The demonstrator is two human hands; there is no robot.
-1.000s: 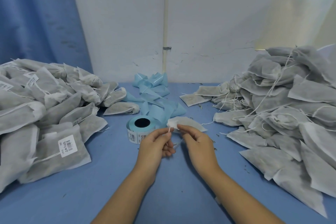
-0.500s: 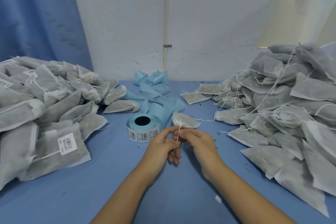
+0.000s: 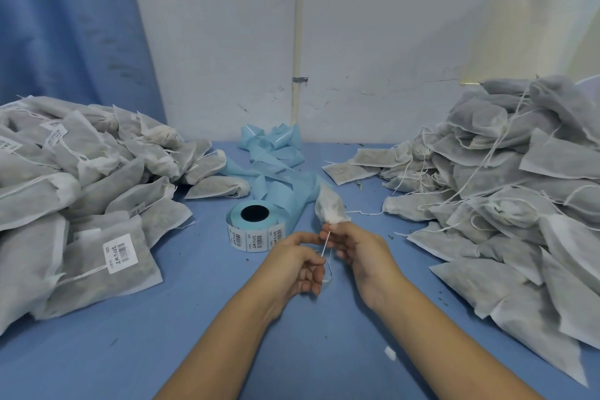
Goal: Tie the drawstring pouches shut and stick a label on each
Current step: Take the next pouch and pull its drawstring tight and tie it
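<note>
I am watching both hands working close together at the middle of the blue table (image 3: 201, 318). The right hand (image 3: 360, 250) is pinching the gathered neck of one small grey pouch (image 3: 329, 208), which is standing up from its fingertips toward 12 o'clock, tilted a little to 11, with its body clear of the tabletop. The left hand (image 3: 293, 265) is sitting just beside the right, at its 8 o'clock, with the fingers curled in and gripping the white drawstring (image 3: 325, 245). The string is running taut from the pouch neck down to the left fingers, and a slack loop is hanging below them. I cannot tell whether a knot is formed. The label roll (image 3: 255, 226) is lying flat on the table at 10 o'clock from the left hand, near it but not touching, its barcode stickers facing me. Its pale blue backing strip (image 3: 276, 166) is trailing away in a crumpled heap toward 12 o'clock, up to the wall. At 9 o'clock a heap of labelled pouches (image 3: 81, 198) is lying well apart from the hands, one white barcode label (image 3: 120, 253) showing plainly on the nearest pouch. At 3 o'clock a bigger heap of loose-stringed pouches (image 3: 506, 191) is lying with no labels that I can see.
</note>
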